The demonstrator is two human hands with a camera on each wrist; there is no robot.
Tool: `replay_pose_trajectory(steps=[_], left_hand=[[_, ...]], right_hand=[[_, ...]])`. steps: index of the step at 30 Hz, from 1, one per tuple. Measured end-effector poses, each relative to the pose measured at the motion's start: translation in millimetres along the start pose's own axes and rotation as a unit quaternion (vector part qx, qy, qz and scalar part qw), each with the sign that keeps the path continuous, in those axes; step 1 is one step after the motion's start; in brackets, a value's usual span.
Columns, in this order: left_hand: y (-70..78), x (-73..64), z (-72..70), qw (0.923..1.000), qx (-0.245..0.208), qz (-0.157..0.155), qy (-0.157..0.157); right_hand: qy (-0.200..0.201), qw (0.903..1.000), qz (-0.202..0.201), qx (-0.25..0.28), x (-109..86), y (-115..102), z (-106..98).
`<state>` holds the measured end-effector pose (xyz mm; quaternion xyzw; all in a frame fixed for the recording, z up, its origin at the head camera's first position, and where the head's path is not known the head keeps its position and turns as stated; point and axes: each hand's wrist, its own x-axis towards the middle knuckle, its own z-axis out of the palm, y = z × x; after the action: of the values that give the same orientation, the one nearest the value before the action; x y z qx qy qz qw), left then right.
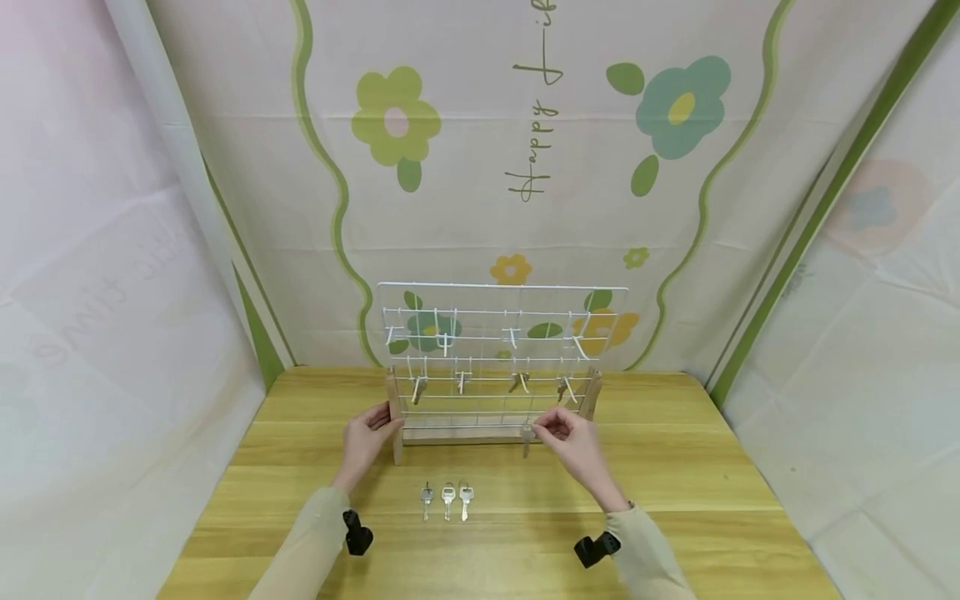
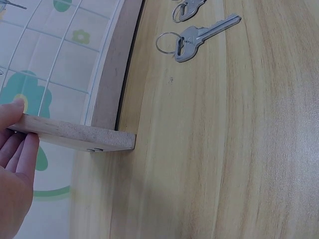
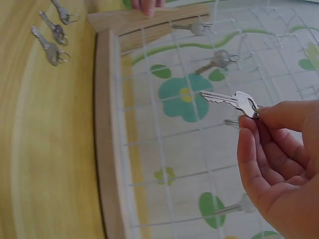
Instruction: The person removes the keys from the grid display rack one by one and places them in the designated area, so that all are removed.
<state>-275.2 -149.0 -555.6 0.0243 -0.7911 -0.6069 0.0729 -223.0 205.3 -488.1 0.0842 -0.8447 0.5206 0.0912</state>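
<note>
My right hand (image 1: 573,442) pinches a silver key (image 3: 241,103) by its ring between thumb and fingertips. The blade points away from the hand, in front of the rack's lower right part. A white wire grid rack (image 1: 502,285) on wooden supports stands at the back of the table, with two rows of hooks. With thumb and fingers, my left hand (image 1: 367,437) grips the rack's left wooden post (image 2: 75,130). Several keys hang on the lower hooks, one being a key (image 3: 217,62) near the held one. Three loose keys lie in a row, the rightmost key (image 1: 467,502) nearest the middle.
The upper hooks, such as the white hook (image 1: 513,336), stick out toward me. A wooden crossbar (image 1: 465,435) joins the rack's posts at the bottom. Flower-printed cloth (image 1: 465,208) hangs behind and on both sides of the wooden table (image 1: 675,517).
</note>
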Motion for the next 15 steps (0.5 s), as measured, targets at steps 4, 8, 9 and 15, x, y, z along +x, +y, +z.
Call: replay_pose_trajectory(steps=[4,8,9,15], left_hand=[[0.0,-0.3,-0.3,1.0,-0.001,-0.007,-0.004],[3.7,-1.3,-0.9,0.9998,-0.012,-0.012,-0.011],[8.9,-3.4,-1.5,0.9998,-0.011,-0.013,-0.013],[19.1,-8.1,-3.2,0.9999,-0.003,-0.002,-0.016]], right_hand=[[-0.021,0.9997,0.014,-0.001,-3.5,8.3,11.9],[-0.04,0.9992,0.006,-0.001,-6.4,17.0,21.9],[-0.044,0.999,0.004,-0.004,-6.9,19.7,24.4],[-0.063,0.9974,0.01,-0.032,-11.4,32.9,38.0]])
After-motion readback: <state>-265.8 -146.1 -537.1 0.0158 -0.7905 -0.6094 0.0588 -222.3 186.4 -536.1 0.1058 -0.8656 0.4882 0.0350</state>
